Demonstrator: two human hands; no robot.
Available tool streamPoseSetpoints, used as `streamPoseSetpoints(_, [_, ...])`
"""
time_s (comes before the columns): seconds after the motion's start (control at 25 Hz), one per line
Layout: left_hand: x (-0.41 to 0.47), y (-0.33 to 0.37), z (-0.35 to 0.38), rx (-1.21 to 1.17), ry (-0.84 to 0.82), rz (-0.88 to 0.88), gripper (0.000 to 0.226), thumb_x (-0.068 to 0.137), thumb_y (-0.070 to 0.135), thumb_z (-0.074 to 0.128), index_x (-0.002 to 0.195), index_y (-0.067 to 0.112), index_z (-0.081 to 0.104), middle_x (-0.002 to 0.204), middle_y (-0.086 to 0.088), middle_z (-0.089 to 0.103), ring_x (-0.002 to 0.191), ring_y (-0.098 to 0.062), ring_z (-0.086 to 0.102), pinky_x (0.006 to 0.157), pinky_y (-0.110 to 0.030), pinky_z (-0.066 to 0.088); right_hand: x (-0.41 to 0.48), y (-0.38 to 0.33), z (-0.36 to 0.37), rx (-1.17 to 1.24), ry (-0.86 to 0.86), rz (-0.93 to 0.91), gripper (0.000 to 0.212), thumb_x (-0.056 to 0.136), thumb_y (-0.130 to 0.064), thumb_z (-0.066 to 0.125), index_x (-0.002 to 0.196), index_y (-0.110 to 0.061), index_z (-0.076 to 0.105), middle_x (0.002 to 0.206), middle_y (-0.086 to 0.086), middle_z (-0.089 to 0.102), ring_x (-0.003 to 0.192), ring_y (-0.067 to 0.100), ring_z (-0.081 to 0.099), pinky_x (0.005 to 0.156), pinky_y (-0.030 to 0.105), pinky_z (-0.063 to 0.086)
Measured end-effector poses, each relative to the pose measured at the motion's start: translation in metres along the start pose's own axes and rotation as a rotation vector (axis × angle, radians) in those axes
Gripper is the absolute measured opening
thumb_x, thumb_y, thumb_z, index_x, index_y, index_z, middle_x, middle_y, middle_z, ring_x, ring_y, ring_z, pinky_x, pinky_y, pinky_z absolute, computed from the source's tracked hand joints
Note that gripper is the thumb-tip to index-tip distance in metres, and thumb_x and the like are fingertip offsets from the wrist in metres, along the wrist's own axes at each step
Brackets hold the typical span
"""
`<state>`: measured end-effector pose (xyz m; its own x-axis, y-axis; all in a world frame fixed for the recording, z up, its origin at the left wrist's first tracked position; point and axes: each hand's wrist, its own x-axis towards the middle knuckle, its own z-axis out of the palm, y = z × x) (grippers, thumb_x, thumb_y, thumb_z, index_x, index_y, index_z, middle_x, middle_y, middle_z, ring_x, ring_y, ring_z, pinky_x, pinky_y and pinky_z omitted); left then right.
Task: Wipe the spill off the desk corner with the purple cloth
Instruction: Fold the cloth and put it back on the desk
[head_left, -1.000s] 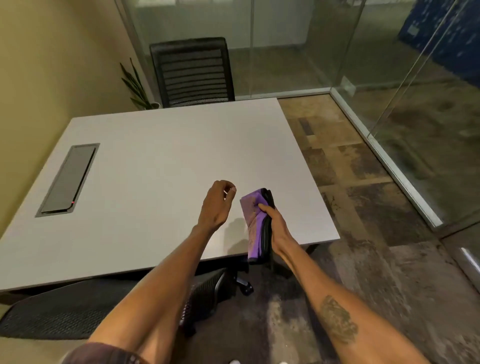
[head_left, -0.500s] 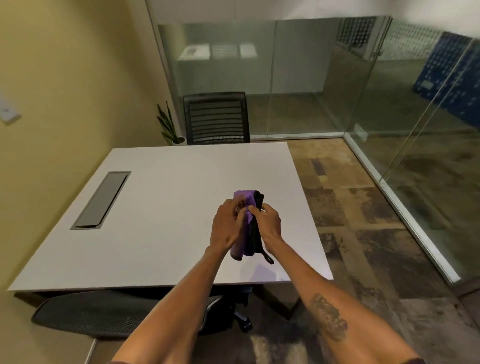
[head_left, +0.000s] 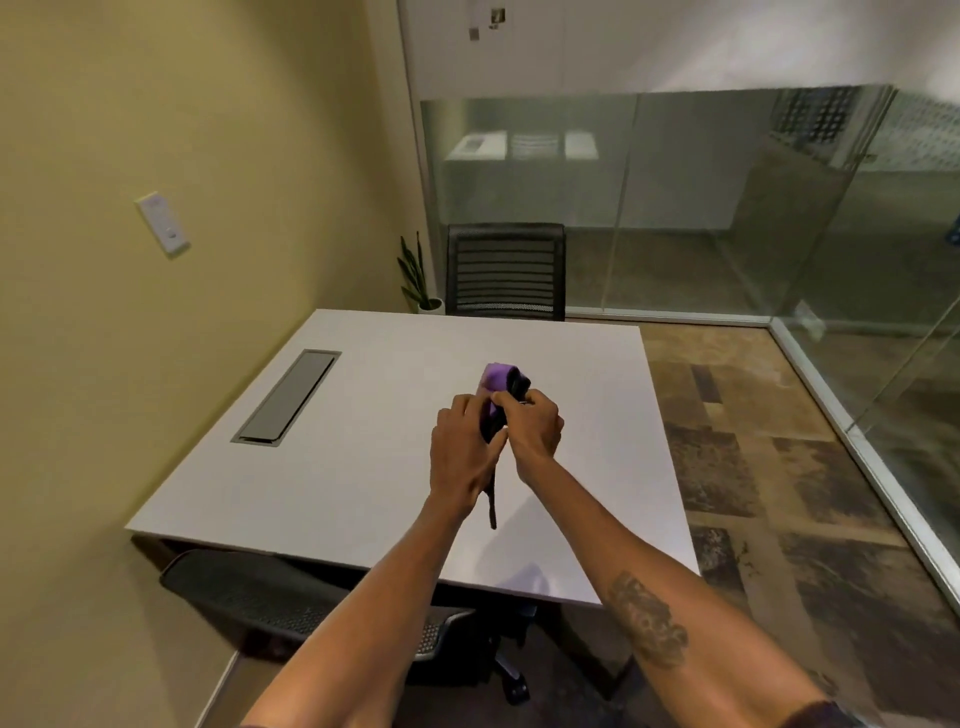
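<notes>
Both hands hold the purple cloth (head_left: 497, 378) in the air above the middle of the white desk (head_left: 374, 467). The cloth is folded, purple on one side and dark on the other, and a dark strip of it hangs down between my wrists. My left hand (head_left: 464, 454) grips its lower left side. My right hand (head_left: 535, 427) pinches its upper right edge. I can make out no spill on the desk surface from here.
A grey cable hatch (head_left: 288, 397) is set into the desk's left side. A black mesh chair (head_left: 506, 270) stands at the far edge, another chair (head_left: 291, 603) is tucked under the near edge. A small plant (head_left: 415, 275) sits by the yellow wall. Glass walls (head_left: 727, 197) enclose the right.
My left hand came over and took hold of the cloth, which only the right hand held a second ago. Both hands lifted it over the desk's middle, and the view tilted upward.
</notes>
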<state>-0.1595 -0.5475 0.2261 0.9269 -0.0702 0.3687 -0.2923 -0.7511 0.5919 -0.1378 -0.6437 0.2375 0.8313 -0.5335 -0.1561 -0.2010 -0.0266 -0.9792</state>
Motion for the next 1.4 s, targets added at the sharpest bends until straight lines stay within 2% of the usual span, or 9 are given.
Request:
streamPoseSetpoints(0.36, [0.033, -0.071, -0.064, 0.079, 0.075, -0.065, 0.032, 0.093, 0.019, 0.063, 0.125, 0.016, 0.062, 0.109, -0.006, 0.067, 0.092, -0.023, 0.061, 0.075, -0.030, 0.051, -0.020, -0.027, 0.094, 0.073, -0.200, -0.068, 0.017, 0.083, -0.028, 0.074, 0.088, -0.013, 0.067, 0.085, 0.004, 0.073, 0.084, 0.025, 0.072, 0.081, 0.045, 0.061])
streamPoseSetpoints(0.48, [0.048, -0.114, -0.090, 0.007, 0.149, -0.185, 0.020, 0.092, 0.016, 0.058, 0.109, 0.015, 0.068, 0.096, -0.005, 0.068, 0.083, -0.024, 0.062, 0.070, -0.031, 0.049, -0.024, -0.029, 0.134, 0.043, -0.352, -0.134, 0.026, 0.096, -0.037, 0.059, 0.094, -0.012, 0.067, 0.091, 0.003, 0.074, 0.088, 0.019, 0.072, 0.080, 0.036, 0.061])
streamPoseSetpoints(0.56, [0.059, -0.146, -0.107, -0.072, 0.177, -0.256, 0.021, 0.091, 0.016, 0.058, 0.108, 0.014, 0.070, 0.098, -0.004, 0.070, 0.084, -0.023, 0.063, 0.073, -0.033, 0.049, -0.022, -0.025, 0.163, -0.004, -0.344, -0.127, 0.028, 0.101, -0.033, 0.048, 0.095, -0.012, 0.066, 0.091, 0.003, 0.072, 0.086, 0.020, 0.069, 0.079, 0.037, 0.056])
streamPoseSetpoints(0.72, [0.083, -0.219, -0.145, -0.220, 0.150, -0.311, 0.034, 0.088, 0.020, 0.064, 0.121, 0.018, 0.072, 0.111, 0.003, 0.073, 0.089, -0.013, 0.066, 0.080, -0.029, 0.052, -0.014, -0.005, 0.230, -0.109, -0.364, -0.014, 0.020, 0.097, -0.016, 0.047, 0.103, -0.009, 0.064, 0.100, 0.007, 0.065, 0.089, 0.023, 0.059, 0.083, 0.041, 0.054])
streamPoseSetpoints(0.84, [0.100, -0.277, -0.168, -0.275, 0.097, -0.355, 0.035, 0.088, 0.021, 0.066, 0.122, 0.019, 0.073, 0.112, 0.004, 0.076, 0.090, -0.013, 0.069, 0.083, -0.031, 0.056, -0.016, 0.010, 0.284, -0.057, -0.451, 0.060, 0.019, 0.095, -0.017, 0.052, 0.101, -0.007, 0.067, 0.106, 0.010, 0.070, 0.095, 0.027, 0.066, 0.089, 0.042, 0.055])
streamPoseSetpoints(0.96, [0.106, -0.331, -0.181, -0.329, 0.055, -0.415, 0.034, 0.091, 0.020, 0.066, 0.124, 0.019, 0.073, 0.109, 0.004, 0.076, 0.093, -0.015, 0.072, 0.087, -0.034, 0.058, -0.019, 0.027, 0.331, 0.045, -0.529, 0.145, 0.017, 0.095, -0.018, 0.058, 0.103, -0.007, 0.069, 0.108, 0.009, 0.073, 0.099, 0.025, 0.070, 0.083, 0.036, 0.057])
streamPoseSetpoints(1.12, [0.105, -0.406, -0.186, -0.375, 0.034, -0.505, 0.031, 0.093, 0.020, 0.067, 0.123, 0.021, 0.073, 0.102, 0.009, 0.075, 0.094, -0.013, 0.072, 0.087, -0.033, 0.059, -0.022, 0.058, 0.389, 0.099, -0.628, 0.259, 0.019, 0.094, -0.018, 0.067, 0.107, -0.004, 0.068, 0.107, 0.010, 0.072, 0.094, 0.023, 0.069, 0.078, 0.033, 0.056])
streamPoseSetpoints(1.24, [0.098, -0.459, -0.185, -0.369, -0.012, -0.575, 0.033, 0.095, 0.019, 0.065, 0.128, 0.018, 0.070, 0.110, 0.006, 0.075, 0.095, -0.015, 0.071, 0.082, -0.025, 0.057, -0.030, 0.086, 0.427, 0.046, -0.658, 0.344, 0.023, 0.091, -0.011, 0.070, 0.110, 0.001, 0.067, 0.104, 0.013, 0.071, 0.090, 0.023, 0.068, 0.081, 0.033, 0.055])
streamPoseSetpoints(1.4, [0.088, -0.515, -0.179, -0.300, -0.034, -0.651, 0.033, 0.097, 0.020, 0.064, 0.129, 0.015, 0.069, 0.116, 0.000, 0.074, 0.091, -0.020, 0.072, 0.071, -0.019, 0.053, -0.040, 0.123, 0.470, -0.051, -0.640, 0.400, 0.009, 0.088, -0.003, 0.068, 0.097, -0.002, 0.069, 0.090, 0.010, 0.067, 0.072, 0.017, 0.063, 0.069, 0.026, 0.053])
